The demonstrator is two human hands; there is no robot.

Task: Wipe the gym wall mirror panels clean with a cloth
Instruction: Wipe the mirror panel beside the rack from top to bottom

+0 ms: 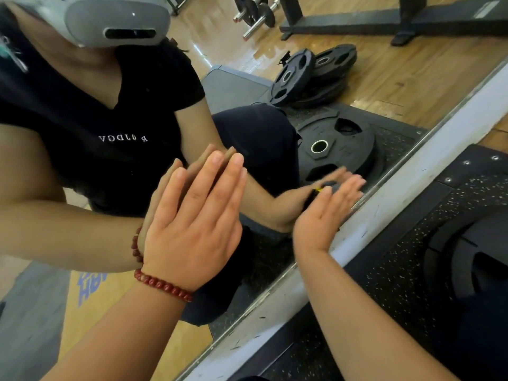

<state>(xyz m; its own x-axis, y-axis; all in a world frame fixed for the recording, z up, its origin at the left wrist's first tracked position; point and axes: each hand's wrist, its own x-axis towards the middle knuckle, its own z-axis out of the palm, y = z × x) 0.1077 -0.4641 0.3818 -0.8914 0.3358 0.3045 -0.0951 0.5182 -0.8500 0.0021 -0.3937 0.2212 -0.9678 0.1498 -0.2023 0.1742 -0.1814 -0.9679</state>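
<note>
The wall mirror (384,78) fills the upper left and reflects me crouched in front of it. My left hand (192,215), with a red bead bracelet on the wrist, lies flat on the glass with straight fingers, meeting its own reflection. My right hand (327,210) presses a small dark cloth (323,187) with a yellow spot against the glass just above the mirror's lower edge. Its fingers are straight and blurred by motion. Most of the cloth is hidden under that hand.
A scuffed white ledge (412,177) runs diagonally along the mirror's lower edge. Below it lies a speckled black rubber mat (398,257) with black weight plates (467,257) at the right. More plates and dumbbells show in the reflection.
</note>
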